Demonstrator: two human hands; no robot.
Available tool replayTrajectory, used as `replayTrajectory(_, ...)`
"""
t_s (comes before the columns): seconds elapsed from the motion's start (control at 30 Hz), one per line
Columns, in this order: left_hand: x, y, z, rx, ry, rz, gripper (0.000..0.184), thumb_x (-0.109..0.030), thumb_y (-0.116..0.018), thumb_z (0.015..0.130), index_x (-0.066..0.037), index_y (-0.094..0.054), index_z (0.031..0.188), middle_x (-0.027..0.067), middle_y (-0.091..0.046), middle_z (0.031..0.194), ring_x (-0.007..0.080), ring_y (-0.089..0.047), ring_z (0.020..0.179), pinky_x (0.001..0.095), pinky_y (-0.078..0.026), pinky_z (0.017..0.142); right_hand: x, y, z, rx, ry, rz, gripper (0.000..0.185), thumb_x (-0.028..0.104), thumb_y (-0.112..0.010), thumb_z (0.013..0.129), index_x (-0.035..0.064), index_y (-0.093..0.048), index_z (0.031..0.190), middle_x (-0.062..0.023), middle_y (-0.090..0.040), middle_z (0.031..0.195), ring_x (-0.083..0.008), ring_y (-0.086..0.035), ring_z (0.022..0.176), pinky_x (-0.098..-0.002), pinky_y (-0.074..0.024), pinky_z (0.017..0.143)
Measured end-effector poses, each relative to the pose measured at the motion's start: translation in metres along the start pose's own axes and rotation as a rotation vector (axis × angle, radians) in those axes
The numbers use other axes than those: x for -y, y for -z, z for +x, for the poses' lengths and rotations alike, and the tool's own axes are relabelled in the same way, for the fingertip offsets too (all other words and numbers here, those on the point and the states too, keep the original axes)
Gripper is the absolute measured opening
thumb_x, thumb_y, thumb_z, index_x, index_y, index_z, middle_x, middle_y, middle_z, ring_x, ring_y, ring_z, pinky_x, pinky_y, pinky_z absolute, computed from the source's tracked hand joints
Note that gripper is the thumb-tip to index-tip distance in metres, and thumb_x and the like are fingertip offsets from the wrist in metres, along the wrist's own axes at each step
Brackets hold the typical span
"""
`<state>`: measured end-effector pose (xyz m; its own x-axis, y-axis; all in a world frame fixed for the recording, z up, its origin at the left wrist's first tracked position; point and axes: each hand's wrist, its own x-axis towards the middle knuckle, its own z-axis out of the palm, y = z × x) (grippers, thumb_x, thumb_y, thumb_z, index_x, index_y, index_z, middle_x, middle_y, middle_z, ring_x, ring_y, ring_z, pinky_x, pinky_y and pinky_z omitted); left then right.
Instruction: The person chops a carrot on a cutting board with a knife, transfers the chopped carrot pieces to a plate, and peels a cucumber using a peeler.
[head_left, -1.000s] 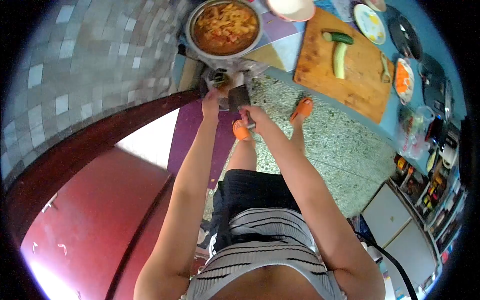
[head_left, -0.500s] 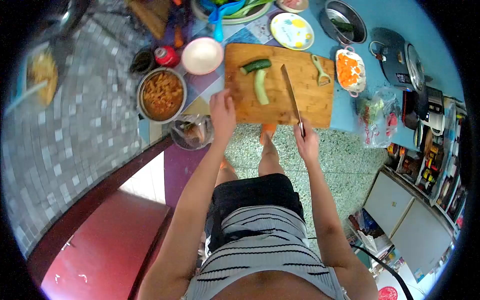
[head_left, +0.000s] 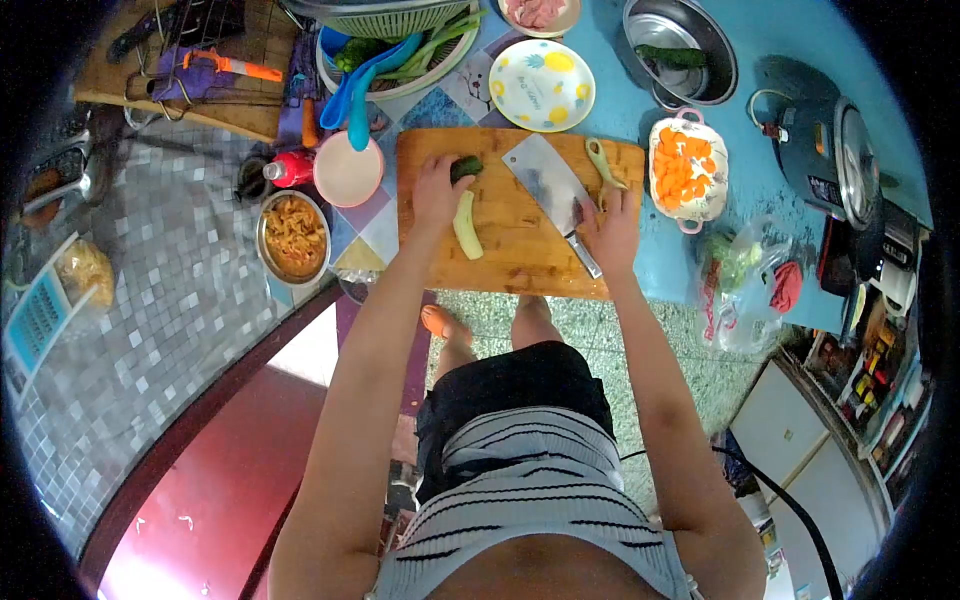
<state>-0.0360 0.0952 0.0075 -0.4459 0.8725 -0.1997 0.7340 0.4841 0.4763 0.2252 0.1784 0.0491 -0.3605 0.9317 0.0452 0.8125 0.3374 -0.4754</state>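
My left hand (head_left: 436, 192) is closed around a dark green, unpeeled cucumber piece (head_left: 466, 168) at the left of the wooden cutting board (head_left: 505, 262). Just below it lies a pale, peeled cucumber piece (head_left: 466, 228). A cleaver (head_left: 548, 182) rests flat on the board, its handle pointing toward me and free of either hand. Beside the blade, my right hand (head_left: 611, 228) has its fingers apart, with the fingertips at the lower end of a light green peeler (head_left: 599, 160). Whether they touch the peeler I cannot tell.
Behind the board stand a pineapple-patterned plate (head_left: 542, 86) and a metal pot (head_left: 720, 75) with a cucumber inside. Carrot pieces fill a dish (head_left: 690, 212) at right, near a plastic bag (head_left: 735, 310). Leftward are a white bowl (head_left: 348, 170) and a metal bowl of food (head_left: 264, 235).
My right hand has let go of the cleaver, now lying flat, and moved up to the peeler. My left hand has moved from the board's left edge onto the unpeeled cucumber piece.
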Motion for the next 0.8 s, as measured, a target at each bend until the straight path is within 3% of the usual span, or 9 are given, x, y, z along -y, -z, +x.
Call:
replayTrajectory(0.17, -0.020, 0.017, -0.009, -0.213, 0.040, -0.115, 0.039, -0.033, -0.059, 0.080, 0.000, -0.054, 0.101, 0.0214, -0.055, 0.095, 0.0363, -0.053, 0.084, 0.0415, -0.042, 0.073, -0.032, -0.023, 0.049, 0.076, -0.024, -0.113, 0.042, 0.024, -0.063, 0.075, 0.0019, -0.047, 0.106, -0.0166, -0.051, 0.096, -0.0345, -0.056, 0.084, -0.0441, -0.0472, 0.065)
replayTrajectory(0.23, -0.029, 0.029, -0.017, -0.315, 0.028, -0.187, 0.039, -0.034, -0.057, 0.082, 0.001, -0.054, 0.098, 0.0225, -0.056, 0.093, 0.0372, -0.054, 0.079, 0.0423, -0.042, 0.071, -0.039, -0.028, 0.058, 0.265, -0.090, -0.201, 0.048, 0.027, -0.066, 0.071, 0.0021, -0.047, 0.108, -0.0155, -0.057, 0.092, -0.0329, -0.059, 0.081, -0.0426, -0.0486, 0.065)
replayTrajectory(0.3, -0.034, 0.035, -0.027, -0.168, 0.366, -0.710, 0.039, -0.034, -0.049, 0.086, 0.004, -0.053, 0.098, 0.0240, -0.055, 0.094, 0.0388, -0.053, 0.077, 0.0438, -0.041, 0.070, -0.041, -0.028, 0.059, 0.309, -0.144, -0.217, 0.050, 0.029, -0.067, 0.070, 0.0025, -0.048, 0.108, -0.0152, -0.060, 0.090, -0.0323, -0.060, 0.080, -0.0419, -0.0491, 0.066)
replayTrajectory(0.4, -0.026, 0.012, -0.056, -0.243, 0.446, -0.496, 0.045, -0.037, -0.044, 0.087, 0.006, -0.052, 0.096, 0.0257, -0.054, 0.093, 0.0396, -0.051, 0.084, 0.0449, -0.039, 0.074, -0.031, -0.017, 0.052, 0.287, -0.207, -0.212, 0.053, 0.033, -0.067, 0.068, 0.0028, -0.049, 0.108, -0.0156, -0.063, 0.088, -0.0324, -0.062, 0.078, -0.0413, -0.0497, 0.066)
replayTrajectory(0.43, -0.014, -0.014, -0.066, -0.373, 0.375, -0.488, 0.052, -0.041, -0.042, 0.087, 0.009, -0.050, 0.097, 0.0287, -0.051, 0.098, 0.0413, -0.048, 0.090, 0.0461, -0.038, 0.078, -0.029, -0.015, 0.047, 0.265, -0.195, -0.175, 0.050, 0.033, -0.066, 0.070, 0.0026, -0.049, 0.107, -0.0160, -0.063, 0.085, -0.0330, -0.061, 0.077, -0.0420, -0.0494, 0.065)
replayTrajectory(0.53, -0.017, -0.037, -0.085, -0.242, 0.539, -0.255, 0.055, -0.042, -0.043, 0.086, 0.010, -0.048, 0.101, 0.0307, -0.047, 0.104, 0.0429, -0.047, 0.092, 0.0469, -0.038, 0.079, -0.016, -0.002, 0.026, 0.328, -0.179, -0.072, 0.047, 0.033, -0.064, 0.072, 0.0023, -0.051, 0.105, -0.0175, -0.062, 0.081, -0.0342, -0.061, 0.075, -0.0436, -0.0485, 0.065)
replayTrajectory(0.6, -0.019, -0.049, -0.082, -0.320, 0.484, -0.296, 0.057, -0.043, -0.042, 0.087, 0.011, -0.046, 0.106, 0.0301, -0.044, 0.108, 0.0430, -0.046, 0.095, 0.0470, -0.037, 0.081, -0.003, 0.003, 0.008, 0.402, -0.184, -0.004, 0.046, 0.033, -0.063, 0.073, 0.0023, -0.051, 0.104, -0.0186, -0.061, 0.079, -0.0348, -0.061, 0.075, -0.0446, -0.0479, 0.064)
replayTrajectory(0.67, -0.033, -0.040, -0.072, -0.192, 0.522, -0.471, 0.059, -0.044, -0.041, 0.087, 0.011, -0.044, 0.109, 0.0306, -0.043, 0.110, 0.0438, -0.045, 0.099, 0.0458, -0.036, 0.085, 0.009, -0.003, -0.014, 0.540, -0.179, -0.023, 0.044, 0.034, -0.063, 0.073, 0.0033, -0.052, 0.102, -0.0195, -0.061, 0.079, -0.0352, -0.060, 0.075, -0.0448, -0.0465, 0.064)
replayTrajectory(0.8, -0.062, -0.025, -0.052, -0.031, 0.513, -0.523, 0.061, -0.046, -0.040, 0.087, 0.010, -0.044, 0.113, 0.0298, -0.045, 0.114, 0.0422, -0.044, 0.104, 0.0441, -0.035, 0.087, 0.038, -0.027, -0.050, 0.449, -0.100, 0.035, 0.046, 0.035, -0.066, 0.071, 0.0045, -0.052, 0.103, -0.0182, -0.061, 0.080, -0.0351, -0.060, 0.074, -0.0440, -0.0464, 0.064)
